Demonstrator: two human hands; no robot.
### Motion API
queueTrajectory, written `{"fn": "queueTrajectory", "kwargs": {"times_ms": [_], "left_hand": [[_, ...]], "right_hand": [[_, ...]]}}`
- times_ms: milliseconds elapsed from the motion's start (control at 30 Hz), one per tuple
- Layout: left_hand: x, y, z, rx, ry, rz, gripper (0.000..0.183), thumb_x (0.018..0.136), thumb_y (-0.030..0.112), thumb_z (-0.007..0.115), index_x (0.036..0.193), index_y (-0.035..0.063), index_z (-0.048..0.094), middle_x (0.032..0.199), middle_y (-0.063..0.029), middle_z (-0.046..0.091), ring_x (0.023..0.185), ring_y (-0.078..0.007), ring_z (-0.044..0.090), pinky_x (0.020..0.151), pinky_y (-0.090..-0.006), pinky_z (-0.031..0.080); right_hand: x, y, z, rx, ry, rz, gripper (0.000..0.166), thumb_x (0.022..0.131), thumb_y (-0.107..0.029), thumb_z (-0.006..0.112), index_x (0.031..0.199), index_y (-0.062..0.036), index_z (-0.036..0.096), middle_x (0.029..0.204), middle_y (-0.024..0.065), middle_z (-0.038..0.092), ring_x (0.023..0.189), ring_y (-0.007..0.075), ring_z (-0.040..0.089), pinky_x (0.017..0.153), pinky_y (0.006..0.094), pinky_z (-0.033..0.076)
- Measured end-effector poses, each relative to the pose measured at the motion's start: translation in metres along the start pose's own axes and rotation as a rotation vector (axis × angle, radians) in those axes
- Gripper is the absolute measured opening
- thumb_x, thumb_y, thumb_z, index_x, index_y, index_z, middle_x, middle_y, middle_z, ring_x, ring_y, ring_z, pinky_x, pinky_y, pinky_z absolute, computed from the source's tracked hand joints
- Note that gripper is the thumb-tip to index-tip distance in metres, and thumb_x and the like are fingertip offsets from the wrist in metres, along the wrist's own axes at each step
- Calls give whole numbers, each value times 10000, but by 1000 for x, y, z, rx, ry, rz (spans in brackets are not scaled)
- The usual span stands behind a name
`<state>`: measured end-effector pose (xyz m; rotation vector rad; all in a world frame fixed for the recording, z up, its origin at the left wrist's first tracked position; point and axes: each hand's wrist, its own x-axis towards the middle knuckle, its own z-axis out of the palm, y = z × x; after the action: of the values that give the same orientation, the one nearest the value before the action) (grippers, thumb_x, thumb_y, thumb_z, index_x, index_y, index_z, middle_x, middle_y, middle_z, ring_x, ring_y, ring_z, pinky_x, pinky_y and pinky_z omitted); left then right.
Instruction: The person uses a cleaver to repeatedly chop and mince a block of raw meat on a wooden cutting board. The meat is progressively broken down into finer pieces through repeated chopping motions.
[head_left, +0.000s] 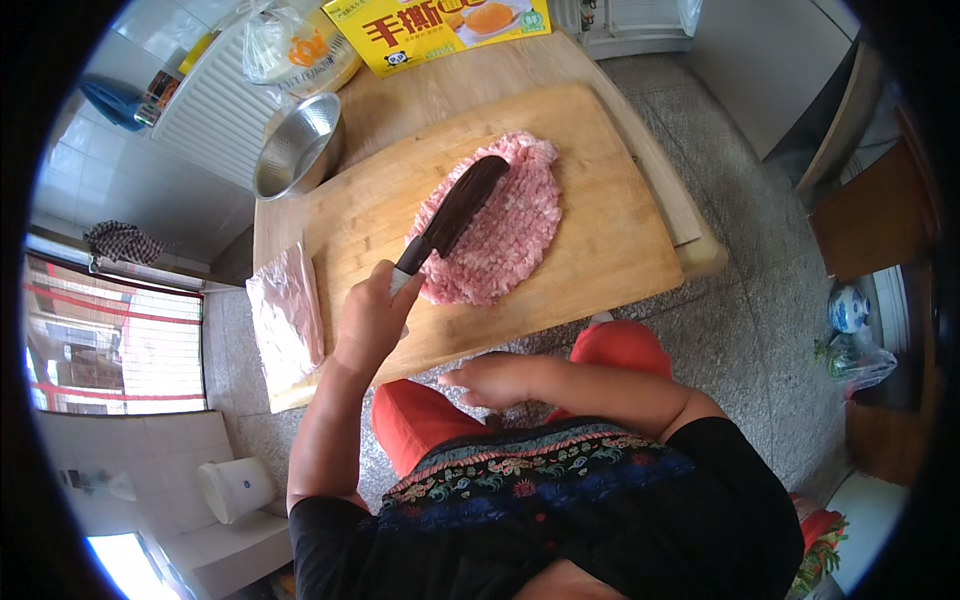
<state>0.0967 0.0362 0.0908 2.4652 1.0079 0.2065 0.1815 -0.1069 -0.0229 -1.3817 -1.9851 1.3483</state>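
My left hand (375, 311) grips the handle of a kitchen knife (469, 202) with a dark, broad blade. The blade lies slantwise over a flattened mound of pink minced meat (510, 232), its tip near the mound's far edge. Beneath the meat is a large wooden cutting board (615, 240) on a light wood table (390, 112). Away from the board, my right hand (495, 379) hovers or rests over my lap, with nothing seen in it and its fingers a little apart. From here I cannot tell whether it touches my leg.
A metal bowl (300, 154) stands tilted in view at the board's far left corner. Silvery foil wrapping (285, 322) lies along the left edge. Behind are a yellow printed box (442, 34) and a plastic bag (300, 52), beside a white radiator (217, 105). A white bucket (236, 487) sits lower left.
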Motion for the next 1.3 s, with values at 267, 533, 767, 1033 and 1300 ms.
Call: {"fn": "queueTrajectory", "kwargs": {"times_ms": [267, 533, 767, 1033, 1300], "left_hand": [[-6, -7, 1, 22, 63, 54, 323, 891, 298, 656, 824, 3, 541, 623, -221, 593, 572, -358, 626, 514, -417, 463], [-3, -4, 2, -37, 47, 39, 342, 895, 298, 651, 787, 2, 517, 607, -218, 582, 562, -379, 605, 516, -429, 453], [-28, -12, -9, -503, 122, -218, 263, 951, 264, 578, 845, 23, 575, 652, -25, 565, 562, -95, 512, 510, -260, 409], [-108, -78, -15, -1079, 202, -563, 330, 985, 398, 499, 892, 82, 506, 616, -29, 493, 412, -121, 456, 361, -259, 369], [-155, -75, 18, -1202, 117, -766, 335, 972, 420, 515, 874, 103, 465, 619, -26, 475, 430, -137, 449, 373, -275, 328]], "right_hand": [[-2, -3, 1, 35, 3, 13, 475, 926, -211, 537, 1349, -17, 440, 1063, 285, 612, 1013, 413, 597, 882, 476, 467], [0, 1, 4, 14, 49, -10, 449, 904, -207, 544, 1298, 2, 491, 1094, 276, 613, 1038, 406, 597, 905, 466, 461], [7, 10, 9, 1, 84, -22, 442, 882, -192, 551, 1274, 10, 514, 1119, 278, 607, 1057, 403, 593, 933, 456, 452], [4, 4, 9, -16, 56, -21, 466, 879, -206, 547, 1292, 6, 503, 1122, 272, 618, 1047, 399, 601, 916, 465, 470], [6, 5, 10, -41, 19, -8, 465, 884, -201, 552, 1301, 0, 501, 1122, 271, 618, 1033, 396, 609, 910, 460, 478]]}}
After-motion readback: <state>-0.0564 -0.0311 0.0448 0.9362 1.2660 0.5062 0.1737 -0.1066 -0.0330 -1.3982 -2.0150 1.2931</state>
